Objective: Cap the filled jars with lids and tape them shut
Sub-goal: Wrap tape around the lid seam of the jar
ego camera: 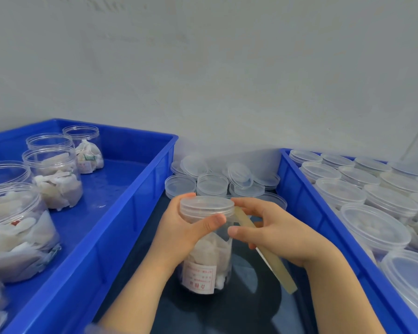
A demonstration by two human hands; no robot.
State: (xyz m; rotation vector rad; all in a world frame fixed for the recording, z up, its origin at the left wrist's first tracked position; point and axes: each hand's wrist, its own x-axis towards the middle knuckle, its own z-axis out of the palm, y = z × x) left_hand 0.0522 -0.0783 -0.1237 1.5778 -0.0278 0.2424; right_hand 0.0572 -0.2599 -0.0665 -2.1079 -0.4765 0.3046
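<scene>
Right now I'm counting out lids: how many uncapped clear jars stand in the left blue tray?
5 uncapped clear plastic jars in the blue plastic tray: back, two mid-row, left edge, nearest. A sixth may be cut off bottom-left.

At lower centre, the left hand (184, 227) grips the jar (209, 259); the right hand (278, 232), fingers curled, holds a tape strip (276, 265).

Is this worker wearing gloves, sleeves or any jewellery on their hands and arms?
No. The left hand and right hand are bare: no gloves, rings or watch. Both forearms are uncovered down to the picture's edge, no sleeve in view. The visible nails are short and unpainted.
</scene>
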